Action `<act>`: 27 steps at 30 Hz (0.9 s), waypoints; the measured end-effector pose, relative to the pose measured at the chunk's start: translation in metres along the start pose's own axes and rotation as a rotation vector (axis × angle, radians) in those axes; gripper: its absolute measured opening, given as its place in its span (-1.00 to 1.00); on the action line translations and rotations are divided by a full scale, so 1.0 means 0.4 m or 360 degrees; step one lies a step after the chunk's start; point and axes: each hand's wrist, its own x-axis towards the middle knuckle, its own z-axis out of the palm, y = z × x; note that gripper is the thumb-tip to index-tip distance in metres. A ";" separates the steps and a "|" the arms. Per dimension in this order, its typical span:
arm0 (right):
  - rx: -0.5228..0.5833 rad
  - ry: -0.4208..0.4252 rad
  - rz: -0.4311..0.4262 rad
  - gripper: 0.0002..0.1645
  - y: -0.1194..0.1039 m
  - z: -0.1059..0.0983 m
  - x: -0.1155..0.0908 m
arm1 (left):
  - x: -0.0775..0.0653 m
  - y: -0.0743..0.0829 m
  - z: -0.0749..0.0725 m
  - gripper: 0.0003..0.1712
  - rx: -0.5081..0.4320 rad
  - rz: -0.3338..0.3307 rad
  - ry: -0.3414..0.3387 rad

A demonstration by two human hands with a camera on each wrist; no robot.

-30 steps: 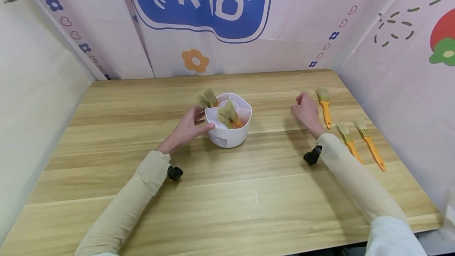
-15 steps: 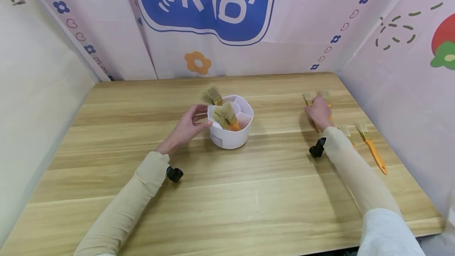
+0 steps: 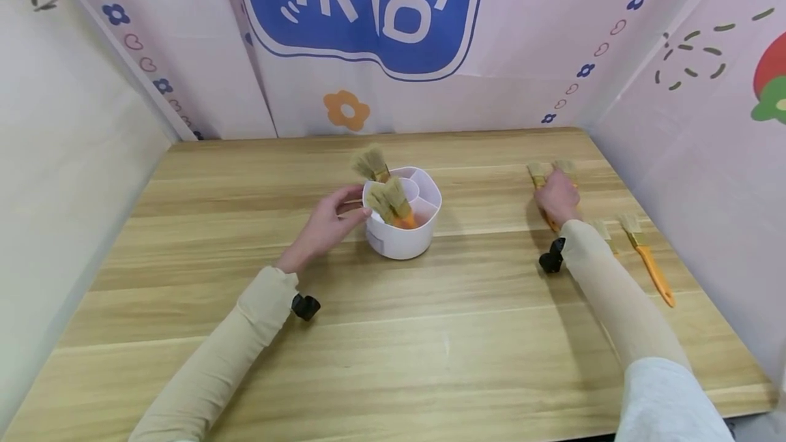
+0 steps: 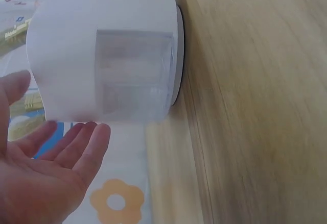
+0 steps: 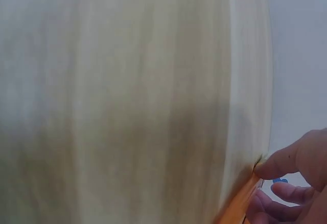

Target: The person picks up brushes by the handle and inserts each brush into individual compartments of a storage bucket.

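Note:
A white round organizer [image 3: 402, 241] with compartments stands mid-table. Three paintbrushes with orange handles lean in it, bristles up, among them a paintbrush [image 3: 371, 164] at the back left. My left hand [image 3: 328, 224] touches its left side, thumb at the rim and fingers loosely extended; the left wrist view shows the organizer's clear window [image 4: 135, 73]. At the right, my right hand [image 3: 557, 198] pinches a paintbrush [image 3: 565, 166], mostly hidden under it. Its orange handle [image 5: 240, 203] shows by the thumb in the right wrist view. Left of the hand lies another paintbrush [image 3: 537, 174].
Nearer the right wall lies a paintbrush [image 3: 652, 268]. One more paintbrush [image 3: 603, 232] is partly covered by the right sleeve [image 3: 614, 299]. Printed sheets [image 3: 503, 97] rise behind and beside the wooden table [image 3: 393, 353].
My right hand has moved right onto the paintbrush there, uncovering the one at its left. My left hand stays at the organizer. The whole view has shifted slightly.

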 end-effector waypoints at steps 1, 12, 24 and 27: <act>-0.0009 0.0000 0.0001 -0.76 0.002 -0.001 0.000 | 0.000 0.001 0.002 -0.39 0.0006 -0.0003 -0.0003; 0.0177 -0.0049 0.0029 -0.40 0.008 -0.029 -0.018 | -0.002 0.011 0.014 -0.29 0.0020 -0.0052 -0.0012; 0.0384 -0.0035 0.0120 -0.33 -0.016 -0.041 -0.034 | -0.006 0.017 0.010 -0.60 0.0059 -0.0050 0.0195; 0.0415 -0.0011 0.0124 -0.36 -0.019 -0.041 -0.036 | -0.009 0.012 0.013 -0.70 0.0071 -0.0031 0.0222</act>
